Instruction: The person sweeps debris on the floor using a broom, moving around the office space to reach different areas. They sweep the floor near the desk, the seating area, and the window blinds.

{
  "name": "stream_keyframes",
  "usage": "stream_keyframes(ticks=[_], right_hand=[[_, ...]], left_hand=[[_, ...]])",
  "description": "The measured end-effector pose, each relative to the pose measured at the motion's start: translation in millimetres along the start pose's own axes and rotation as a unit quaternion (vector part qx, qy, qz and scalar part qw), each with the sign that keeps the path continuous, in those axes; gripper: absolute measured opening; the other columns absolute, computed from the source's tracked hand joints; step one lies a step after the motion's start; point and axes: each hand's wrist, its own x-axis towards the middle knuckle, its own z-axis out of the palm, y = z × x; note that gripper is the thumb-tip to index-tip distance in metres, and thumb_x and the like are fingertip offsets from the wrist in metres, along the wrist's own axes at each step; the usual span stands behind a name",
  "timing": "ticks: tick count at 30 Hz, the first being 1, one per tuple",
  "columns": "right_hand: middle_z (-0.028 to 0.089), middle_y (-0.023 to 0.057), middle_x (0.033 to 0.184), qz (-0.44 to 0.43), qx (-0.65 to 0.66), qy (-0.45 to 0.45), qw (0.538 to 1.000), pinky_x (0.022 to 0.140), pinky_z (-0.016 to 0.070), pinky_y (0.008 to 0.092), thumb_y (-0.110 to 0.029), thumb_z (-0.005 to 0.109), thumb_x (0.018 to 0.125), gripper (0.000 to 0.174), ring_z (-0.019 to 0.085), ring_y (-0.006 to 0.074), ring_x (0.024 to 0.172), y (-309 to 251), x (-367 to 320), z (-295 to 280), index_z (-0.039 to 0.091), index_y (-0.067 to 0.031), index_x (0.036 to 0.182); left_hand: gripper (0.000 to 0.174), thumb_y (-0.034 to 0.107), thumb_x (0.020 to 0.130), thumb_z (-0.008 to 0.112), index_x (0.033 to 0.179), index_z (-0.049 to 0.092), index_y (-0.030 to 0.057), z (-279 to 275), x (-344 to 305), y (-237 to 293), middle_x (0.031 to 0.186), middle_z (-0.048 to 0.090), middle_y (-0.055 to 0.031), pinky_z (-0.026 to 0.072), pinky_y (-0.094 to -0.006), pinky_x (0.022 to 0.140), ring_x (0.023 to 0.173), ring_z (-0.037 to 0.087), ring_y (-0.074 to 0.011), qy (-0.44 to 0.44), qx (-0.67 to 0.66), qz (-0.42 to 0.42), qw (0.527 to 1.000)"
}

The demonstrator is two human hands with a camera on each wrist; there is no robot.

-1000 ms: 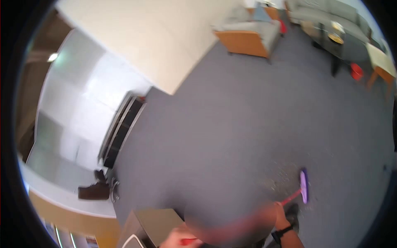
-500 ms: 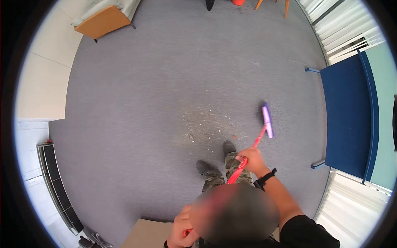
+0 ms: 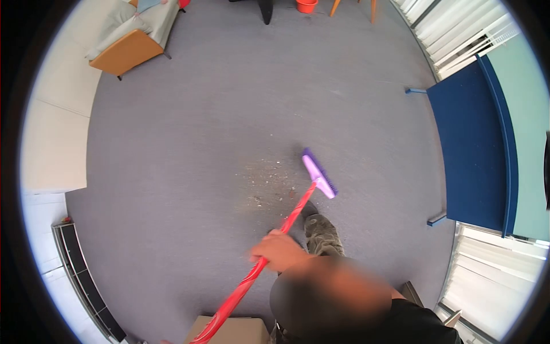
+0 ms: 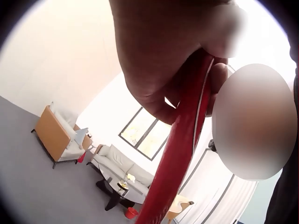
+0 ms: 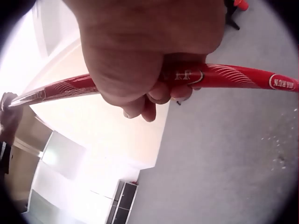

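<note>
A broom with a red patterned handle (image 3: 235, 298) and a purple-bristled pink head (image 3: 318, 172) slants across the head view. Its head is on the grey floor, just right of a scatter of small debris (image 3: 266, 182). My right hand (image 3: 281, 250) grips the middle of the handle, its fingers wrapped round it in the right wrist view. Higher up, my left hand (image 4: 159, 56) holds the handle near its top end. In the head view that hand is almost wholly below the lower edge. A shoe (image 3: 310, 208) stands close to the broom head.
A brown box (image 3: 235, 331) stands at the bottom, near my legs. To the right is a blue table-like panel (image 3: 472, 143) with feet jutting out. An armchair (image 3: 129, 53), a red bucket (image 3: 307, 6) and chair legs (image 3: 373, 11) are at the far side; a low black cabinet (image 3: 80, 269) lines the left.
The head view has turned down and right. Over the last half second the broom head has swept left towards the debris. My right hand has moved left and down with the handle.
</note>
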Motion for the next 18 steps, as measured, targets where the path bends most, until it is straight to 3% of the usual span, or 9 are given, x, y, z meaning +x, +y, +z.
stream_keyframes(ticks=[5, 6, 7, 9, 12, 13, 15, 17, 18], right_hand=[[0.07, 0.0069, 0.076, 0.146, -0.079, 0.081, 0.983, 0.074, 0.0499, 0.0459, -0.023, 0.074, 0.079, 0.01, 0.069, 0.0315, 0.079, 103.4, -106.6, -56.2, 0.07, -0.0144, 0.08], [0.07, 0.0062, 0.077, 0.191, -0.127, 0.101, 0.968, 0.075, 0.0495, 0.046, -0.023, 0.074, 0.08, 0.009, 0.069, 0.0309, 0.081, 131.2, -135.1, -60.9, 0.07, -0.0144, 0.08], [0.071, 0.0055, 0.079, 0.233, -0.175, 0.122, 0.949, 0.076, 0.0492, 0.0461, -0.023, 0.074, 0.08, 0.009, 0.069, 0.0303, 0.084, 157.5, -160.7, -65.4, 0.071, -0.0144, 0.081], [0.071, 0.0045, 0.082, 0.308, -0.227, 0.116, 0.917, 0.079, 0.0481, 0.0469, -0.024, 0.073, 0.08, 0.008, 0.069, 0.0286, 0.089, 196.4, -197.5, -74.2, 0.071, -0.0164, 0.082], [0.072, 0.0036, 0.085, 0.317, -0.272, 0.061, 0.907, 0.08, 0.0475, 0.0472, -0.027, 0.072, 0.08, 0.009, 0.069, 0.0272, 0.092, 217.5, -196.4, -73.4, 0.072, -0.0182, 0.083], [0.072, 0.0028, 0.083, 0.269, -0.26, 0.115, 0.92, 0.082, 0.0468, 0.0482, -0.032, 0.072, 0.082, 0.013, 0.069, 0.0278, 0.091, 222.9, -187.2, -59.7, 0.071, -0.0185, 0.083], [0.072, 0.003, 0.087, 0.294, -0.18, 0.051, 0.937, 0.089, 0.044, 0.0497, -0.027, 0.074, 0.083, 0.01, 0.069, 0.0252, 0.094, 206.5, -147.3, -47.7, 0.07, -0.0172, 0.084], [0.072, 0.0008, 0.086, 0.218, -0.08, 0.033, 0.972, 0.096, 0.0403, 0.05, -0.023, 0.074, 0.082, 0.008, 0.069, 0.0232, 0.094, 166.0, -107.3, -33.0, 0.069, -0.0184, 0.086], [0.071, 0.0003, 0.084, 0.154, -0.1, 0.041, 0.982, 0.097, 0.0404, 0.048, -0.022, 0.073, 0.082, 0.008, 0.068, 0.0225, 0.093, 141.4, -90.4, -23.5, 0.069, -0.0189, 0.088]], left_hand=[[0.046, 0.031, 0.09, 0.063, 0.054, 0.041, 0.0123, 77.2, 9.4, -117.4, 0.049, 0.048, -0.0022, 0.038, -0.0412, 0.069, 0.047, 0.05, -0.0205, -0.078, -0.08, -0.145, 0.983], [0.02, 0.013, 0.098, 0.054, 0.086, 0.063, 0.0005, 52.5, -3.5, -167.5, 0.08, 0.061, -0.0124, 0.0477, -0.0464, 0.079, 0.084, 0.063, -0.0317, -0.255, -0.151, -0.126, 0.947], [0.021, 0.009, 0.094, 0.057, 0.076, 0.054, -0.0001, 82.4, 9.2, -184.5, 0.089, 0.066, -0.0126, 0.043, -0.0437, 0.088, 0.086, 0.062, -0.031, -0.275, -0.142, -0.152, 0.939], [0.018, 0.009, 0.093, 0.059, 0.077, 0.055, 0.0009, 129.3, 14.1, -219.3, 0.088, 0.065, -0.0109, 0.0422, -0.0423, 0.086, 0.087, 0.06, -0.0299, -0.284, -0.105, -0.123, 0.945], [0.015, 0.009, 0.093, 0.06, 0.08, 0.057, 0.0017, 152.4, 36.5, -227.9, 0.087, 0.064, -0.0105, 0.0423, -0.0429, 0.086, 0.088, 0.06, -0.03, -0.387, -0.066, -0.106, 0.913], [0.016, 0.009, 0.093, 0.059, 0.079, 0.055, 0.0024, 148.2, 40.2, -220.9, 0.086, 0.063, -0.0093, 0.0426, -0.0432, 0.085, 0.084, 0.06, -0.0293, -0.391, -0.04, -0.089, 0.915], [0.022, 0.009, 0.091, 0.06, 0.073, 0.049, 0.0031, 122.3, 29.9, -203.7, 0.078, 0.059, -0.0073, 0.0425, -0.043, 0.078, 0.076, 0.059, -0.0267, -0.244, -0.05, -0.078, 0.965], [0.029, 0.013, 0.091, 0.06, 0.067, 0.047, 0.0034, 70.8, 31.4, -169.3, 0.069, 0.057, -0.0076, 0.042, -0.0429, 0.072, 0.068, 0.058, -0.0253, -0.231, -0.105, -0.129, 0.959], [0.035, 0.017, 0.092, 0.058, 0.063, 0.045, 0.0034, 47.4, 33.6, -149.7, 0.063, 0.054, -0.0096, 0.0407, -0.0432, 0.068, 0.064, 0.057, -0.0243, -0.251, -0.091, -0.091, 0.959]])
